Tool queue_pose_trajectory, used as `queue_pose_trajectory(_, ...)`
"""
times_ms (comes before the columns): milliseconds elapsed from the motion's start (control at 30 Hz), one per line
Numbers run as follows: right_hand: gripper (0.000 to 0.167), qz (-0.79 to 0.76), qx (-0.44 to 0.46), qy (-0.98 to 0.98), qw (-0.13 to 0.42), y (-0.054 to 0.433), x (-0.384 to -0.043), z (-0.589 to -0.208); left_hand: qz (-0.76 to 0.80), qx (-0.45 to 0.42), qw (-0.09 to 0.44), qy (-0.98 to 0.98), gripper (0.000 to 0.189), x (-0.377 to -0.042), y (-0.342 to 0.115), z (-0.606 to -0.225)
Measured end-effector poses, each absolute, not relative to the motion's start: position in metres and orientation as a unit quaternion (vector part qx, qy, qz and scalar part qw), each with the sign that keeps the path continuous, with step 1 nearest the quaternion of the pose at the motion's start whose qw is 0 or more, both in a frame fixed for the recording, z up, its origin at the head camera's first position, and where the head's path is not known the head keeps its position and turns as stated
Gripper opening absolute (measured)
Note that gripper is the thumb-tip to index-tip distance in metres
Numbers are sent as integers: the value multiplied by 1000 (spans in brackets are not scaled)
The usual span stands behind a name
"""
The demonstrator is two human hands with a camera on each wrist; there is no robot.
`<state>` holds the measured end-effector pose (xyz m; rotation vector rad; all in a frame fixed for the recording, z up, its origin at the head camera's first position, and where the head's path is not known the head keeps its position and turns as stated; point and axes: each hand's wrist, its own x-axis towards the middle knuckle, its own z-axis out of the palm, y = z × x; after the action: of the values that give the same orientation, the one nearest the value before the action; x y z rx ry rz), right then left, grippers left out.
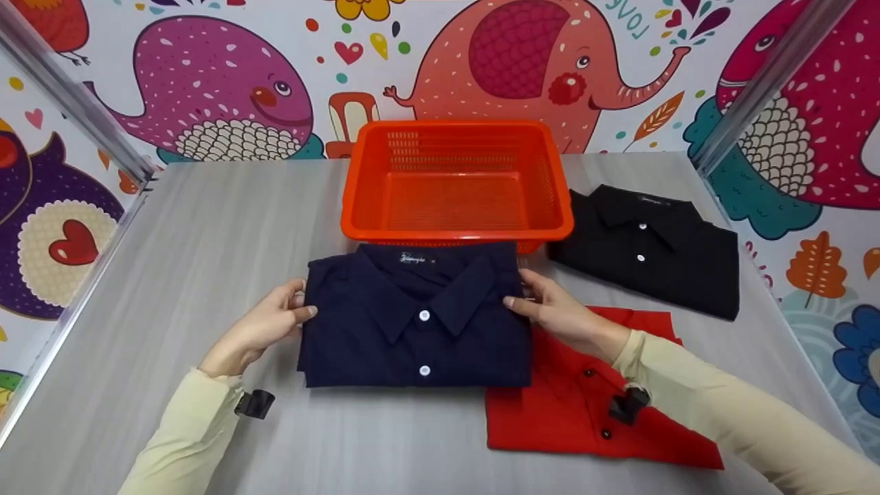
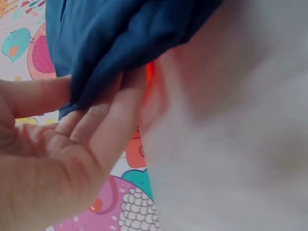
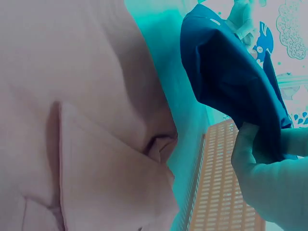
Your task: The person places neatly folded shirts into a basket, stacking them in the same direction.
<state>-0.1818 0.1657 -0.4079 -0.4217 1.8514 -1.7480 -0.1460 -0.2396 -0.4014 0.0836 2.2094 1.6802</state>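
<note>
A folded navy blue shirt (image 1: pixel 371 344) with white buttons hangs between both hands, its collar toward the basket. My left hand (image 1: pixel 265 323) pinches its left edge, thumb on top and fingers beneath; the left wrist view shows the cloth (image 2: pixel 110 43) bunched between thumb and fingers. My right hand (image 1: pixel 560 309) pinches the opposite edge the same way. In the right wrist view the shirt (image 3: pixel 231 72) is lifted off the table. Just behind it stands an orange-red plastic basket (image 1: pixel 454 234) with perforated sides; nothing shows inside it.
A folded red shirt (image 1: pixel 550 419) with dark buttons lies on the grey table (image 1: pixel 227 227) under the right forearm. To the basket's right is a folded black shirt (image 1: pixel 674 275). A patterned wall (image 1: pixel 344 82) and metal posts (image 1: pixel 770 82) bound the table.
</note>
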Motion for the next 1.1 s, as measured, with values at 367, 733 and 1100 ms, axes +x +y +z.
queue_pose_trajectory(367,43,-656,-139,714,201,179,-191,-397,606,39,154,780,15,-153,-220,-388)
queue_pose_trajectory(733,33,-658,-130,728,141,187,-211,-386,617,55,118,776,14,-176,-205,-375)
queue_pose_trajectory(1100,27,-640,-114,755,82,193,-238,-371,593,48,94,798,13,-207,-190,-357)
